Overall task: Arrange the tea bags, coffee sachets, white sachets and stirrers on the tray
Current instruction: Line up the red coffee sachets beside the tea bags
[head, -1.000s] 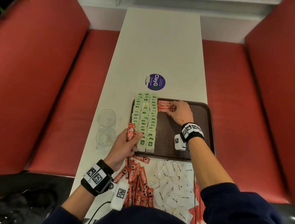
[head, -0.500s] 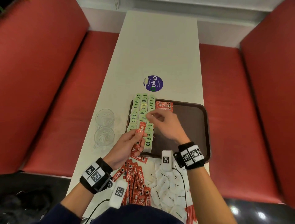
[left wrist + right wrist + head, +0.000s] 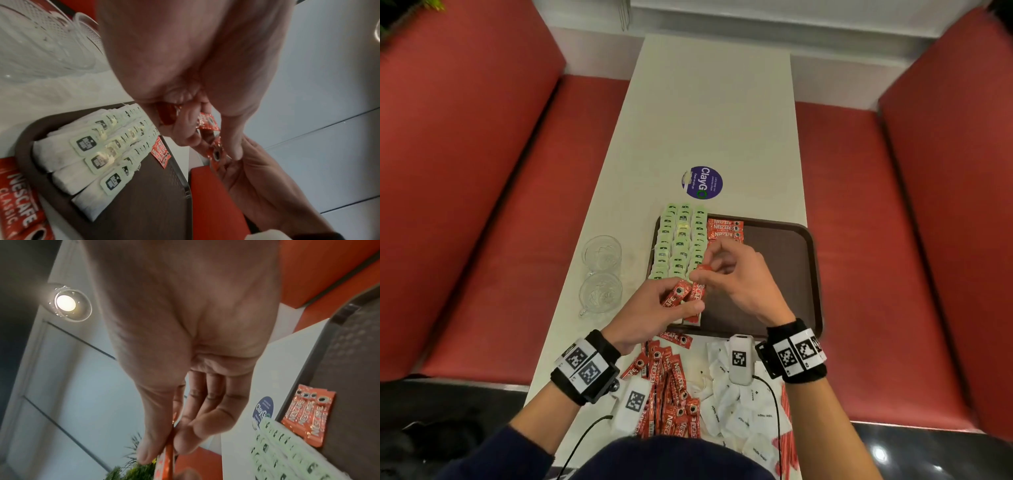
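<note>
Left hand (image 3: 650, 310) over near left corner of dark brown plastic tray (image 3: 780, 274), fingers (image 3: 186, 129) curled round small bunch of red Nescafe coffee sachets (image 3: 683, 296), upper ends fanned out. Right hand (image 3: 739, 277) just beside it, thumb and forefinger pinched on top end of one red sachet (image 3: 703, 269) from that bunch; other fingers (image 3: 207, 404) loosely bent, holding nothing else. Hands touching at the sachets.

On tray: pale green tagged tea bags (image 3: 681, 240) in three overlapping rows along left side, far ends reaching past the rim. Short stack of red coffee sachets (image 3: 724, 228) laid flat at far edge, just right of the tea bags. Rest of tray floor bare brown.

On white bench (image 3: 709, 120), near edge: heap of loose red coffee sachets (image 3: 671, 383), heap of white paper sachets (image 3: 743, 407) to its right, thin red stirrers (image 3: 787, 431) at far right, partly hidden by right forearm. Two clear glass cups (image 3: 601, 270) left of tray. Round purple sticker (image 3: 702, 182) beyond tray.
</note>
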A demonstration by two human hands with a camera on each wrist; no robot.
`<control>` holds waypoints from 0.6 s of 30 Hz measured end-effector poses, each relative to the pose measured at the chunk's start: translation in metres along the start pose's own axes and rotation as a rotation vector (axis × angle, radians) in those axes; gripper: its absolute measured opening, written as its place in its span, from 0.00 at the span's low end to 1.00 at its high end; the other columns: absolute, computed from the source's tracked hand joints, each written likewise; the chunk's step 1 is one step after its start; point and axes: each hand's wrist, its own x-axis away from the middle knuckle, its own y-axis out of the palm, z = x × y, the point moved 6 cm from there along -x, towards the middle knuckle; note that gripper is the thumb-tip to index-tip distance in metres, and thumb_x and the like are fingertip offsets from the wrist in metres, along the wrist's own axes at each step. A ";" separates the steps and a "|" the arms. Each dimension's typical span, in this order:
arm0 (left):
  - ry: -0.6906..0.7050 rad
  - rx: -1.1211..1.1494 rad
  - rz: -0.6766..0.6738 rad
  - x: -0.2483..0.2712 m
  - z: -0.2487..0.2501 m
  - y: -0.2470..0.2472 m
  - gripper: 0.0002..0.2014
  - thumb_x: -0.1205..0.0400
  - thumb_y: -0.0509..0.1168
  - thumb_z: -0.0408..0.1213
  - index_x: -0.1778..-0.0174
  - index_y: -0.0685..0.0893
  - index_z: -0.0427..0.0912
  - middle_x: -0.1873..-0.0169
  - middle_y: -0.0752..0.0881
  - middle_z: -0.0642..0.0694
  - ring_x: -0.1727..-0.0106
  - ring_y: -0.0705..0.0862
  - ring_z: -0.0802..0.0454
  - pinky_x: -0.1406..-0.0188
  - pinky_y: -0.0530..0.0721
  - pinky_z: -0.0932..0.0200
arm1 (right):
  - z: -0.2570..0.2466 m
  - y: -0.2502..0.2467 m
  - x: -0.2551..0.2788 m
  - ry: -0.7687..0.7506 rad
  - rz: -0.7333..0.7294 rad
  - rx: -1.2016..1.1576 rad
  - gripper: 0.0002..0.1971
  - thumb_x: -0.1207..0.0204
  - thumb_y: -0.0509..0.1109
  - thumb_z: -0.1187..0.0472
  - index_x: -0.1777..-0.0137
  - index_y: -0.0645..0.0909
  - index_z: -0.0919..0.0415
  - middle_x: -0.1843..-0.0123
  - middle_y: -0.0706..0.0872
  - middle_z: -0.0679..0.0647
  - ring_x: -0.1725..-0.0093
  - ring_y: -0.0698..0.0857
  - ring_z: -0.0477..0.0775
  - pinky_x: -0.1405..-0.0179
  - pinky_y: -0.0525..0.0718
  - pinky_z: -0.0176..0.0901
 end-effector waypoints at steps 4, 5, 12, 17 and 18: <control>0.020 0.034 0.140 -0.007 -0.003 -0.001 0.07 0.17 0.81 0.42 0.46 0.94 0.46 0.58 0.95 0.47 0.56 0.92 0.52 0.51 0.86 0.60 | -0.005 0.003 0.005 -0.007 0.087 0.045 0.14 0.22 0.87 0.48 0.45 0.86 0.48 0.52 0.94 0.46 0.54 0.94 0.48 0.52 0.96 0.52; 0.012 0.094 0.178 -0.008 -0.005 -0.002 0.08 0.17 0.81 0.42 0.44 0.94 0.46 0.57 0.95 0.45 0.56 0.92 0.49 0.51 0.85 0.59 | -0.003 0.003 0.008 -0.007 0.099 0.076 0.14 0.22 0.87 0.47 0.46 0.84 0.47 0.50 0.93 0.45 0.53 0.94 0.47 0.51 0.96 0.51; -0.083 0.338 0.318 -0.009 -0.026 -0.008 0.16 0.22 0.84 0.46 0.48 0.92 0.39 0.58 0.93 0.40 0.63 0.80 0.48 0.76 0.70 0.63 | 0.001 0.018 0.030 -0.139 0.117 0.297 0.15 0.24 0.89 0.51 0.45 0.85 0.48 0.49 0.89 0.39 0.48 0.90 0.43 0.52 0.91 0.41; -0.087 0.380 0.293 -0.011 -0.026 -0.004 0.17 0.15 0.78 0.46 0.40 0.91 0.34 0.43 0.95 0.35 0.44 0.93 0.36 0.81 0.65 0.65 | 0.013 0.018 0.030 -0.208 0.161 0.479 0.11 0.21 0.86 0.56 0.45 0.87 0.49 0.51 0.88 0.41 0.54 0.87 0.42 0.52 0.90 0.40; -0.089 0.382 0.295 -0.011 -0.023 -0.004 0.17 0.13 0.76 0.45 0.39 0.90 0.33 0.43 0.96 0.38 0.39 0.95 0.39 0.82 0.64 0.66 | 0.016 0.016 0.030 -0.213 0.168 0.498 0.10 0.20 0.85 0.56 0.44 0.87 0.49 0.51 0.88 0.42 0.54 0.87 0.43 0.52 0.90 0.42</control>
